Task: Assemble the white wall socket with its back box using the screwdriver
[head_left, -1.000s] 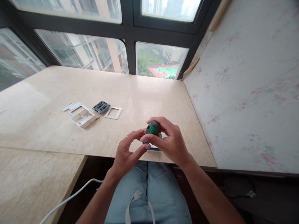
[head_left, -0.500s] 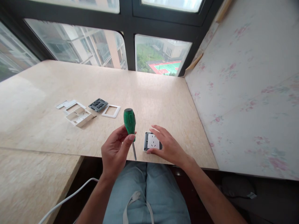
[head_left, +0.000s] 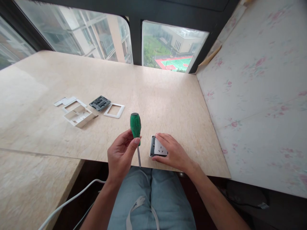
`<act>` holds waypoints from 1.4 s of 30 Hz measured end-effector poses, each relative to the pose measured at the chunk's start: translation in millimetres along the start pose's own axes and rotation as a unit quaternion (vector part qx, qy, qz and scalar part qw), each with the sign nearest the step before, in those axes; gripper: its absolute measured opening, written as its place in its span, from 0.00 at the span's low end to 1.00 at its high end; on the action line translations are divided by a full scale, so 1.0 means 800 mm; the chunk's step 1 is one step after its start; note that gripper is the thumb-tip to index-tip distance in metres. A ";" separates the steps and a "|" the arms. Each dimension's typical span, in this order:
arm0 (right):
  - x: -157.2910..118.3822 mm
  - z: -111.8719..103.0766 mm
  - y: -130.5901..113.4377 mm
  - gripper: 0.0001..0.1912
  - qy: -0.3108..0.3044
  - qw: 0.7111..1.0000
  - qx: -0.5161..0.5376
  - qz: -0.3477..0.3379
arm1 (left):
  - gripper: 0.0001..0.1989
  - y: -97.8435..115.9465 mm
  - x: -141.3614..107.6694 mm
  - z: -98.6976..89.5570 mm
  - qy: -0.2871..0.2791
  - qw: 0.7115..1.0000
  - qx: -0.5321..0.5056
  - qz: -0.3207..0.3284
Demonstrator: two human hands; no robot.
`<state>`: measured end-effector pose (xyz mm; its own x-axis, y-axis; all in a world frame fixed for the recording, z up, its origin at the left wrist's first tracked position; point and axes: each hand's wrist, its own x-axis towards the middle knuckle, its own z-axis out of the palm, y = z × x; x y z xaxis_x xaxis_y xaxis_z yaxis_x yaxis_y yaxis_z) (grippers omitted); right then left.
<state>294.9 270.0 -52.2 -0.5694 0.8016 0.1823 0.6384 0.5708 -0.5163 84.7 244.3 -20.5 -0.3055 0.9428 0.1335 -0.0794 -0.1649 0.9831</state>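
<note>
The socket point(head_left: 160, 148) lies face up, grey rim point(head_left: 153, 150) uncovered. The right hand point(head_left: 175, 152) grips it between fingers and thumb. The left hand point(head_left: 120, 156) grips a green screwdriver point(head_left: 135, 125), tip down, left of the socket and apart from it. Farther left lie a white frame point(head_left: 121, 112), grey plate point(head_left: 100, 103) and open box point(head_left: 86, 121), all unassembled. Screw tightness cannot be determined.
</note>
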 end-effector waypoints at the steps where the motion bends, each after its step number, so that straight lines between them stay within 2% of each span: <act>1: 0.000 0.000 0.000 0.41 0.003 1.000 -0.001 0.000 | 0.17 -0.001 0.000 0.000 -0.002 1.000 -0.001 -0.001; 12: -0.005 0.007 0.004 0.40 0.032 0.999 0.003 -0.019 | 0.16 0.000 -0.003 -0.001 -0.028 0.999 -0.008 -0.015; 18: -0.008 0.013 0.009 0.41 0.053 0.998 0.000 -0.039 | 0.16 0.013 0.003 0.013 -0.042 0.999 -0.021 0.012; 29: -0.009 0.016 0.011 0.42 0.036 0.999 -0.014 -0.019 | 0.15 0.022 0.010 0.033 -0.065 0.996 -0.044 0.042; 36: -0.013 0.031 0.023 0.43 0.071 0.996 0.043 -0.020 | 0.14 0.013 0.017 0.042 -0.046 0.996 -0.025 0.075; 42: -0.015 0.033 0.024 0.44 0.080 0.995 0.046 -0.031 | 0.11 0.012 0.022 0.051 -0.033 0.994 -0.016 0.101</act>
<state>300.2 266.6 -86.1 -0.5111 0.7878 0.3436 0.5505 0.6071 -0.5730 117.2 271.5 -3.9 -0.2561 0.9060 0.3370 -0.0526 -0.3612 0.9310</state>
